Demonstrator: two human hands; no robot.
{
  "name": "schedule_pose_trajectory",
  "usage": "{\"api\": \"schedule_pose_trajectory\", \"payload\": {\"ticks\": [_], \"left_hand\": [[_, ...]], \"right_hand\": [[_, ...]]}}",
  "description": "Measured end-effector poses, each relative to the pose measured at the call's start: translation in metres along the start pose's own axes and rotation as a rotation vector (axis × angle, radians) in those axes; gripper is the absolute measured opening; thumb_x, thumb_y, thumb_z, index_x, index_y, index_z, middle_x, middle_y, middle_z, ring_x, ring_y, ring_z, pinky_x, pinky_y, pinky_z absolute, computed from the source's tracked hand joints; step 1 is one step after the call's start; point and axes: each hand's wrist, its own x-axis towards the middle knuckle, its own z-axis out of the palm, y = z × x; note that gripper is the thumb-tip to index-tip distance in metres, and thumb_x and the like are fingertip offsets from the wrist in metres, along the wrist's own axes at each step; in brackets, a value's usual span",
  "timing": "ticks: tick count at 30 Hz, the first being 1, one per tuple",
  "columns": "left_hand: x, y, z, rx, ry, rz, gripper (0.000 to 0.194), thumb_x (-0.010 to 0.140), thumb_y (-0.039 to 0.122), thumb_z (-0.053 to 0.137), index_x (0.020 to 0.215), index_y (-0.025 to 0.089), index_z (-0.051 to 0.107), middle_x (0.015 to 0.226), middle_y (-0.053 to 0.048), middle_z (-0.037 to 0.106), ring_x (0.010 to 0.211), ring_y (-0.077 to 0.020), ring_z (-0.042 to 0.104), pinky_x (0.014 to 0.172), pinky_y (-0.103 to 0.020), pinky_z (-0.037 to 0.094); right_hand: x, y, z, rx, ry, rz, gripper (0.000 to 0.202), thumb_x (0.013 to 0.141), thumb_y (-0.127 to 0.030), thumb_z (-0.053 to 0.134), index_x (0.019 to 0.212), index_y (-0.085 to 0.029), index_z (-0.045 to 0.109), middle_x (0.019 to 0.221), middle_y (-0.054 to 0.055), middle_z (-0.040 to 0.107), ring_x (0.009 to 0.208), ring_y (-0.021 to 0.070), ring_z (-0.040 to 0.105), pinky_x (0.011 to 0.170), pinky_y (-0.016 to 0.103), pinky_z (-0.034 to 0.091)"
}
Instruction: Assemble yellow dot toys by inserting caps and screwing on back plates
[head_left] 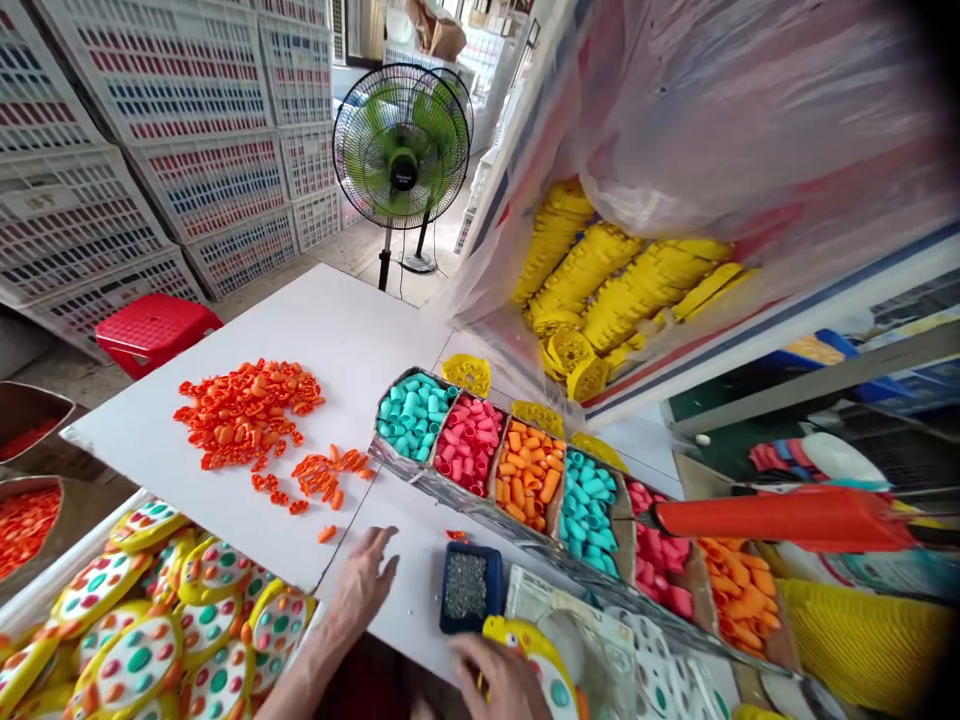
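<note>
My left hand [367, 575] is over the white table [367, 335] with its fingers apart and nothing in them. Just beyond it lies a small orange plastic piece [327, 534]. At the lower middle, my right hand [502, 680] curls over the near edge of a yellow toy shell [538, 640] with a white, dotted panel; the hand covers part of the shell. Behind that hand is a dark blue tray [495, 578] of small grey metal parts, likely screws. A clear plastic piece [566, 640] and a white dotted panel [660, 655] lie to the right.
A divided cardboard box [420, 478] holds teal, pink and orange caps. Orange pieces [244, 410] are heaped at left, above finished-looking dotted shells [131, 655]. A red power screwdriver [780, 518] juts in from the right. Beyond stand a fan [403, 150] and bagged yellow parts [615, 280].
</note>
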Motion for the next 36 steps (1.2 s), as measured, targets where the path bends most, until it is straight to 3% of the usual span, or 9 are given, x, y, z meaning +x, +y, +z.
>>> {"api": "schedule_pose_trajectory", "payload": {"ticks": [3,6,11,15,23,28,31,36], "left_hand": [[0.028,0.030,0.034,0.016,-0.064,0.135,0.044,0.086,0.013,0.056,0.129,0.026,0.059,0.132,-0.009,0.062,0.116,-0.0246,0.063,0.098,-0.036,0.053],[0.052,0.043,0.055,0.036,-0.127,0.233,0.052,0.082,0.008,0.058,0.130,0.028,0.060,0.134,-0.009,0.060,0.116,-0.0261,0.060,0.096,-0.038,0.054],[0.077,0.048,0.069,0.053,-0.187,0.348,0.040,0.087,0.006,0.052,0.117,0.027,0.068,0.117,-0.009,0.066,0.104,-0.0250,0.061,0.091,-0.038,0.055],[0.085,0.046,0.075,0.041,-0.164,0.361,0.026,0.095,0.014,0.047,0.100,0.023,0.071,0.105,-0.009,0.068,0.096,-0.0245,0.062,0.086,-0.037,0.056],[0.063,0.020,0.055,-0.069,-0.003,0.230,0.022,0.101,0.024,0.043,0.094,0.022,0.063,0.097,-0.008,0.070,0.091,-0.0244,0.066,0.082,-0.039,0.056],[0.042,0.007,0.046,-0.199,0.096,0.086,0.014,0.097,0.028,0.048,0.092,0.023,0.060,0.082,-0.003,0.070,0.072,-0.0207,0.067,0.071,-0.035,0.057],[0.030,0.009,0.048,-0.310,0.132,-0.001,0.014,0.096,0.033,0.049,0.089,0.023,0.057,0.081,-0.003,0.073,0.068,-0.0189,0.070,0.068,-0.033,0.059],[0.014,0.030,0.059,-0.512,0.067,-0.095,0.022,0.098,0.041,0.046,0.086,0.024,0.052,0.084,-0.006,0.078,0.084,-0.0217,0.078,0.075,-0.033,0.063]], "right_hand": [[0.038,0.034,-0.028,-0.251,0.161,0.027,0.040,0.097,-0.014,0.039,0.126,-0.020,0.067,0.126,0.011,0.072,0.111,0.0254,0.070,0.094,0.036,0.057],[0.073,0.062,-0.040,-0.372,0.167,0.035,0.050,0.093,-0.010,0.038,0.137,-0.017,0.060,0.140,0.013,0.063,0.117,0.0289,0.068,0.096,0.039,0.056],[0.102,0.086,-0.035,-0.392,0.072,0.049,0.049,0.088,-0.002,0.040,0.118,-0.024,0.072,0.112,0.009,0.077,0.086,0.0232,0.075,0.075,0.032,0.057],[0.103,0.092,-0.034,-0.383,0.039,0.053,0.043,0.093,-0.005,0.040,0.112,-0.026,0.073,0.101,0.006,0.078,0.084,0.0219,0.075,0.074,0.030,0.055],[0.104,0.090,-0.042,-0.304,0.023,0.025,0.038,0.096,-0.008,0.044,0.115,-0.025,0.072,0.110,0.004,0.078,0.095,0.0214,0.075,0.083,0.029,0.055],[0.104,0.086,-0.050,-0.282,0.027,0.048,0.035,0.096,-0.013,0.046,0.115,-0.027,0.072,0.114,0.003,0.077,0.095,0.0203,0.075,0.084,0.028,0.055],[0.104,0.080,-0.056,-0.295,0.032,0.057,0.032,0.097,-0.020,0.048,0.120,-0.026,0.069,0.121,0.004,0.075,0.103,0.0226,0.072,0.091,0.032,0.054],[0.106,0.065,-0.052,-0.350,-0.006,0.026,0.035,0.101,-0.030,0.043,0.123,-0.021,0.068,0.119,0.011,0.074,0.121,0.0325,0.061,0.096,0.045,0.051]]}}
